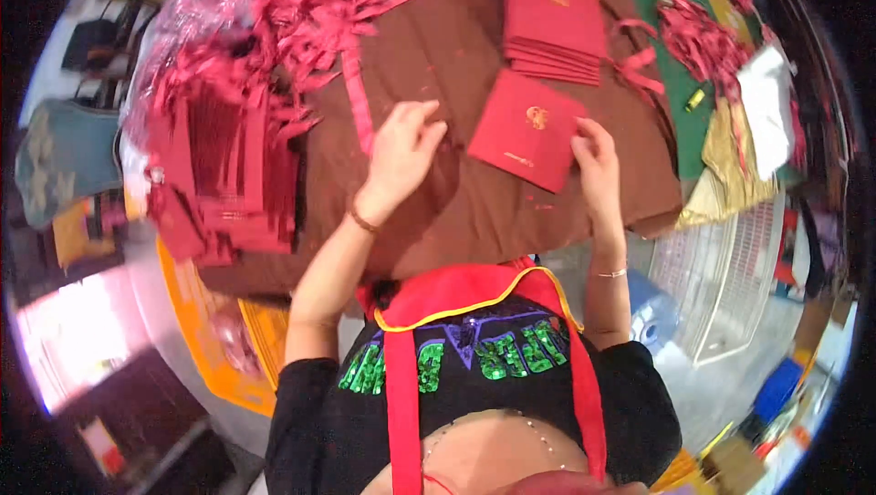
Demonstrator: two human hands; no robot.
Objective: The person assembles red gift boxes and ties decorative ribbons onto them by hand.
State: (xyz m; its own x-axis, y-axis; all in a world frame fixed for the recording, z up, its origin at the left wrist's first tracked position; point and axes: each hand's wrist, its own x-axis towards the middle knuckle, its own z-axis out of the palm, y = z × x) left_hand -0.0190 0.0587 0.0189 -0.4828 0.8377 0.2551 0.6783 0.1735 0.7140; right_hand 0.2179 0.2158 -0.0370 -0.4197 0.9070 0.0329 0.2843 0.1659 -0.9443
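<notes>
A flat red square cover [525, 133] with gold print lies tilted on the brown cloth of the table. My right hand [598, 165] is at its right edge, with fingers and thumb closed on the corner. To the left of the cover, my left hand [400, 150] hovers over the cloth, its thumb and bent fingers apart and nothing seen between them. A long red ribbon [356, 93] runs down to beside the left hand. Just beyond the cover sits a stack of similar red covers [555, 20].
Tangled red ribbons [306, 7] heap at the far left, above packed rows of red pieces [224, 171]. On the right are a red ribbon bunch [695, 39], a white sheet [765, 112] and gold cloth [730, 162]. An orange crate [196, 326] stands below the table's left side.
</notes>
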